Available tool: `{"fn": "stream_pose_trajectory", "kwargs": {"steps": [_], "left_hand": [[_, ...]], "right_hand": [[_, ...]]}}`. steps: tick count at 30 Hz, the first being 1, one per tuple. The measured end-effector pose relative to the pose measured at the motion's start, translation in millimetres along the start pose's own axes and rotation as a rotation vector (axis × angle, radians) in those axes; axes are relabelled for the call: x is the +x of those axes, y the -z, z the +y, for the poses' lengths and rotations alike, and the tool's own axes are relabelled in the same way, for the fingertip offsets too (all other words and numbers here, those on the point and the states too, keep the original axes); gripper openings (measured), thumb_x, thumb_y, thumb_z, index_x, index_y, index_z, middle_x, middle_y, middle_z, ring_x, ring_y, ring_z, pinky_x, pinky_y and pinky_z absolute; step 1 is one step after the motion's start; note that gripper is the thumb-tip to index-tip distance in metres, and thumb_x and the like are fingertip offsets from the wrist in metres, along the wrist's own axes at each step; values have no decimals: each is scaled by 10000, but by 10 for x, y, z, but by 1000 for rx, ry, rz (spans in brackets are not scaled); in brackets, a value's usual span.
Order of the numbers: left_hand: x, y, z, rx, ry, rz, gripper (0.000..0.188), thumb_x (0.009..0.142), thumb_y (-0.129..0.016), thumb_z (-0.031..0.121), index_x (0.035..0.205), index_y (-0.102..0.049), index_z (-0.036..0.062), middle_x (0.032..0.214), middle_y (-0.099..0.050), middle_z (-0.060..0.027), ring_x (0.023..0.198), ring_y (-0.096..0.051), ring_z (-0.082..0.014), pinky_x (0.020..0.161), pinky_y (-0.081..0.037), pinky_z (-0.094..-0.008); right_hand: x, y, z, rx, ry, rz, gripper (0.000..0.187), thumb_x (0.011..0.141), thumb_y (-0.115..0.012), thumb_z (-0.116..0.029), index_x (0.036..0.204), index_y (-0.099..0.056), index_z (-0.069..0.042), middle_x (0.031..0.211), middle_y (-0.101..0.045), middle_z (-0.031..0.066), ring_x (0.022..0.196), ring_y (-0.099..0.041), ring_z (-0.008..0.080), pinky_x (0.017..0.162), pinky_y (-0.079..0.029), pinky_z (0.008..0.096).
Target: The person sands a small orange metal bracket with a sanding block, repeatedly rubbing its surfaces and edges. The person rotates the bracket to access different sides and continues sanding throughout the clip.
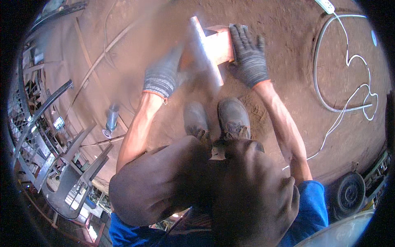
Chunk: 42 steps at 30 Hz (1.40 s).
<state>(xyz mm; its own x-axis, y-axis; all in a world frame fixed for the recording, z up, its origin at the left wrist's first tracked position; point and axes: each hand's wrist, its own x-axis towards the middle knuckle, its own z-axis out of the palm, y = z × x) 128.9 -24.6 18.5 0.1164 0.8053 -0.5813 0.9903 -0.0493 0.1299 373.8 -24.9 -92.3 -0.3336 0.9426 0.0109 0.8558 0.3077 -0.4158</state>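
Note:
On the brown dirt floor in front of my boots [233, 115] stands a short metal piece. It has a reddish, brightly lit block-like part [220, 44] joined to a long, shiny flat plate [207, 51] on its left. My right hand [249, 57], in a grey knit glove with an orange cuff, lies against the right end of the block, fingers stretched out. On the other side, my left hand [162, 74], gloved alike, is beside the plate. Its fingers are smeared, so I cannot tell whether they touch the metal.
An angle grinder [111, 119] lies left of my left forearm. Metal frames and a chair-like seat [66, 189] crowd the left edge. To the right are a bent grey pipe [316, 66], a white cable [347, 53], a power strip [326, 5] and a wheel [349, 193].

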Motion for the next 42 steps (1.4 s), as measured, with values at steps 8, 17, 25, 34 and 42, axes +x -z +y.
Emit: {"fn": "stream_pose_trajectory", "kwargs": {"steps": [8,17,25,34,42], "left_hand": [[57,-190,-187,91,-35,42,1096,727,-867,521,1575,-363,44,1543,-492,-194,1331,-569,-350,1092,-489,-409],[36,-160,-154,53,-5,9,1079,733,-853,542,1566,-383,40,1551,-484,-189,1359,-546,-346,1116,-467,-413],[28,-150,-139,103,15,-55,1113,716,-855,572,1567,-375,39,1546,-488,-190,1353,-548,-356,1114,-469,-423],[45,-193,-228,54,-51,44,1120,723,-849,580,1569,-366,27,1558,-464,-217,1370,-529,-370,1125,-459,-428],[-20,-237,-262,47,-25,53,1098,738,-846,570,1563,-374,21,1559,-467,-207,1383,-518,-363,1137,-449,-420]], "right_hand": [[-21,-30,-126,35,126,-79,898,811,-729,-280,1592,-338,-70,1651,-360,145,1546,-311,319,1226,-213,600],[-125,100,-314,233,253,-202,1367,502,-962,-452,1629,-254,-139,1661,-346,114,1542,-314,318,1244,-142,613],[-106,68,-263,230,160,-141,1463,428,-970,-511,1631,-240,-109,1655,-332,166,1559,-263,342,1242,-197,593],[-188,-88,-156,103,-59,-110,1345,557,-908,-517,1644,-229,-112,1698,-256,159,1580,-229,311,1234,-154,619],[-472,-110,-280,185,-128,-17,1194,651,-851,-472,1631,-270,-113,1688,-277,152,1579,-220,330,1244,-149,600]]}}
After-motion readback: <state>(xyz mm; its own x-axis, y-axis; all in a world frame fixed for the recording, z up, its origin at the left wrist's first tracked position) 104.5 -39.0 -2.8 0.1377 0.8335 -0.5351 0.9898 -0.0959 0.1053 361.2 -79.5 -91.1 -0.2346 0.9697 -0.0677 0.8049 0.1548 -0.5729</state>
